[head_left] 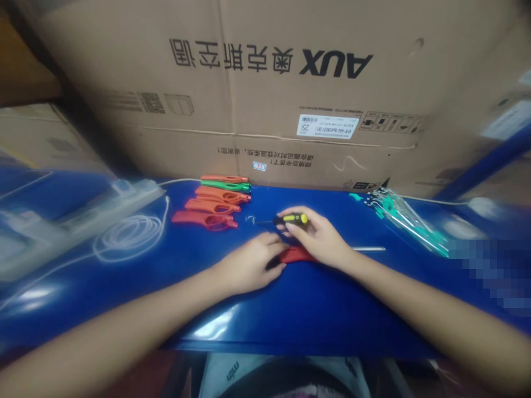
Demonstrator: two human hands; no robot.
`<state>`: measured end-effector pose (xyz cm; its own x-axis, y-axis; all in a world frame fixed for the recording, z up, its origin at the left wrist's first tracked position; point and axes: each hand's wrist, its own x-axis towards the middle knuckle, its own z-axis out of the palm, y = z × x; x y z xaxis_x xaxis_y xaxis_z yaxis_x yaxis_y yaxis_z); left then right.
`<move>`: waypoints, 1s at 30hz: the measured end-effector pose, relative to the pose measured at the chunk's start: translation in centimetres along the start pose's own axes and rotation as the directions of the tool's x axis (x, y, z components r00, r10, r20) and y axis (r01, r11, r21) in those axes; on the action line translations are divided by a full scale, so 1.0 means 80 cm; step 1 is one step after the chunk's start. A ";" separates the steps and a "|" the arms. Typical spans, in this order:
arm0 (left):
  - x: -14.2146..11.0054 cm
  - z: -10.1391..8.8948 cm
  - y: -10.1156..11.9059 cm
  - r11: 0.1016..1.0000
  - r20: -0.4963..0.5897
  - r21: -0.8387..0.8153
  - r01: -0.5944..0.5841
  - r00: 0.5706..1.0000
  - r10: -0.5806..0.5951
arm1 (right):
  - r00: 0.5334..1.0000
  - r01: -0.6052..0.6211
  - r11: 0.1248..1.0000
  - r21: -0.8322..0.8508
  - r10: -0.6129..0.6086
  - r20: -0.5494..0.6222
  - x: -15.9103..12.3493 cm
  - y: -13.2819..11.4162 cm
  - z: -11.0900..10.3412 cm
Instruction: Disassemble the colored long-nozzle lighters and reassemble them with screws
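My right hand (317,235) is closed around a screwdriver (295,220) with a black and yellow handle. The screwdriver's thin shaft points left, its tip close to a few small screws (251,219) on the blue table. My left hand (255,264) grips the left end of a red long-necked lighter (296,255), which lies low against the tabletop. From the lighter's right side a slim metal tube (369,249) sticks out past my right wrist. Part of the red body is hidden behind both hands.
Several orange lighter bodies (213,205) and a green one (226,186) lie in a row at the back left. A bundle of metal tubes with green parts (398,215) rests at the right. A power strip (87,221) and coiled white cable (128,237) are left; a large cardboard box (257,99) stands behind.
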<state>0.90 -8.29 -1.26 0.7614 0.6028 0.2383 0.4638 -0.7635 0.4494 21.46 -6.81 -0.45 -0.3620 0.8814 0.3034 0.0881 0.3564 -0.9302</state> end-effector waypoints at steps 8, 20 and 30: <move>-0.001 0.000 -0.002 1.000 0.032 0.000 0.026 0.999 -0.026 | 0.999 0.038 0.999 -0.005 -0.038 -0.010 0.003 -0.008 0.000; 0.002 0.007 -0.001 0.985 -0.081 -0.168 0.039 0.995 -0.053 | 0.911 0.020 0.961 0.275 0.096 -0.400 -0.023 -0.039 -0.044; 0.014 0.008 0.025 0.405 0.021 -0.876 0.263 0.859 -0.512 | 0.883 0.037 0.872 0.489 0.201 -0.424 -0.041 -0.025 -0.065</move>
<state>2.98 -9.26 -0.67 0.4265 0.9035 -0.0437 -0.0087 0.0524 0.9986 27.26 -8.79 1.50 0.0919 0.9814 0.1688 -0.3900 0.1914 -0.9007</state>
